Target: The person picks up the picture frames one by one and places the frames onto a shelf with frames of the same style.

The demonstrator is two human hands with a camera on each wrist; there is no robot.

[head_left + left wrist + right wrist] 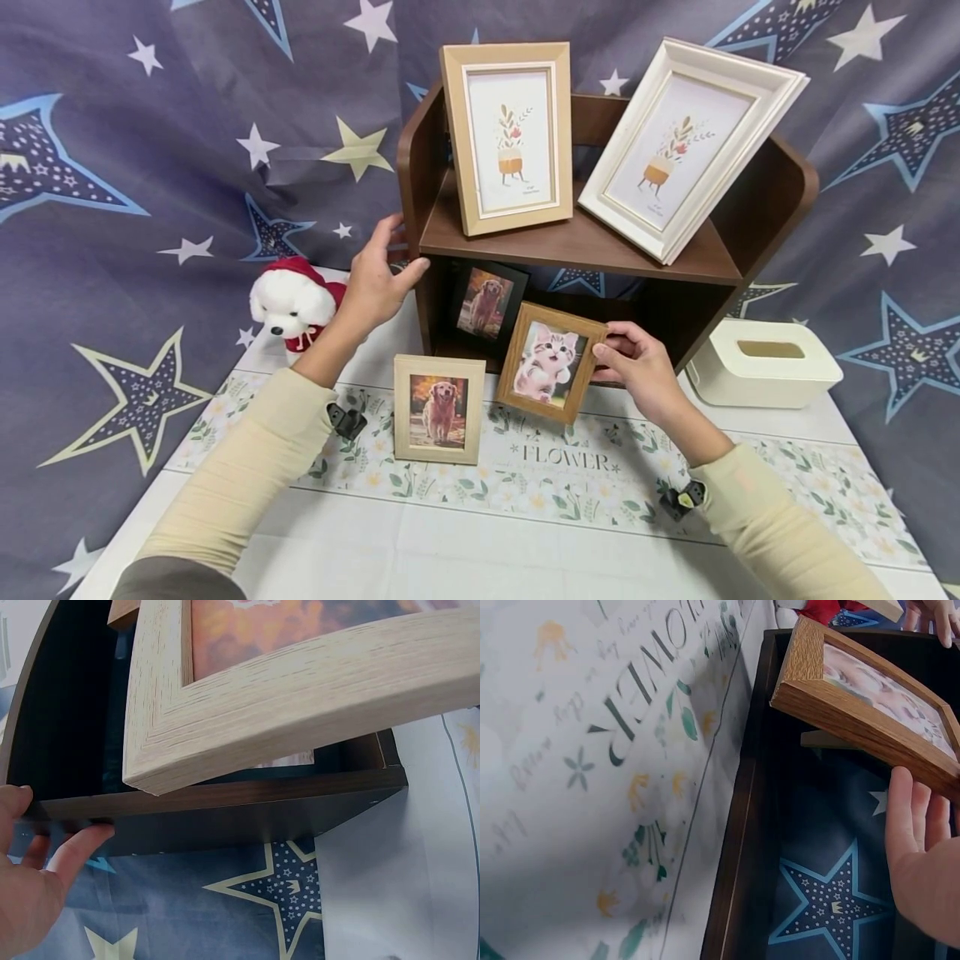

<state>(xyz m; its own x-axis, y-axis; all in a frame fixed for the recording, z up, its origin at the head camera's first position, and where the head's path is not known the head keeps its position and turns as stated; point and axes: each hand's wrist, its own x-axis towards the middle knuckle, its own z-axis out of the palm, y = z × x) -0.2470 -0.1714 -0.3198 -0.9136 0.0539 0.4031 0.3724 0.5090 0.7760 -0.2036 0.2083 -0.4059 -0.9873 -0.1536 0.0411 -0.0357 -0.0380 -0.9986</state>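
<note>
My right hand (643,369) grips the right edge of a brown wooden photo frame (512,357) with a kitten picture, thumb in front and fingers behind. The frame is tilted before the lower compartment of a dark brown shelf (577,254). My left hand (377,279) holds the shelf's left side panel near its front edge, also seen as the hand (37,889) in the left wrist view. A pale wood photo frame (402,408) with a dog picture stands on the table before the shelf. Inside the lower compartment, at left, leans a black photo frame (517,296) with another dog picture.
On the upper shelf lean a light tan frame (455,142) and a tilted white frame (757,108). A white plush dog (288,304) in red sits left of the shelf. At right is a cream tissue box (765,375). A starry curtain (187,350) hangs behind.
</note>
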